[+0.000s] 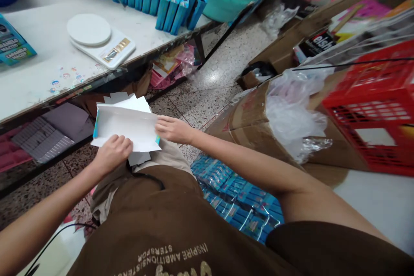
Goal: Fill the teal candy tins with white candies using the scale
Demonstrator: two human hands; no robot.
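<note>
An open carton (pixel 126 123), white inside with blue showing at its ends, lies over my lap on top of more white card pieces. My left hand (pixel 115 150) grips its near edge, fingers curled over the rim with the thumb hidden. At the carton's right end my right hand (pixel 171 129) holds the side, its fingers pressed together. Beyond them, on the white table (pixel 39 82), rests a white kitchen scale (pixel 93 36).
Slim blue boxes (pixel 171 8) stand in rows at the table's back, beside a turquoise tub (pixel 223 0) of white pieces. On the right are a cardboard box (pixel 246 116) with plastic bags and a red crate (pixel 381 108). Wrapped blue packs (pixel 239 198) lie below my right arm.
</note>
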